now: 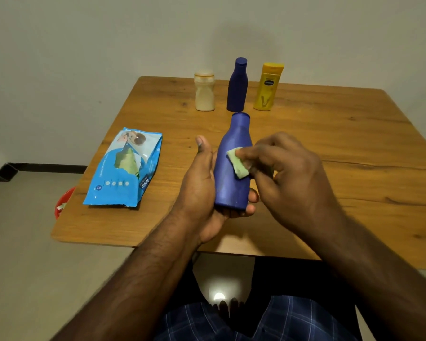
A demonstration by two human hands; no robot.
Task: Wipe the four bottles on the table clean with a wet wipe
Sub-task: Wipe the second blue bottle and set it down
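My left hand [202, 190] cradled the blue bottle [233, 163] from below, palm up, fingers curled under its base and thumb lying up its left side, cap pointing away toward twelve o'clock. My right hand [288, 168] pinched a folded green wipe [237, 163] between fingertips and thumb and pressed it flat to the bottle's belly, mid-rub by the look of it. So this was bottle one in hand, or so I judged. Up at twelve o'clock, three more stood in a row on the table [354, 143]: the cream bottle [204, 91], a second blue bottle [237, 86] and the yellow bottle [268, 87]. Whether any had been wiped, I couldn't tell. The wipe pack [126, 168] lay at nine o'clock, near the table's left edge.
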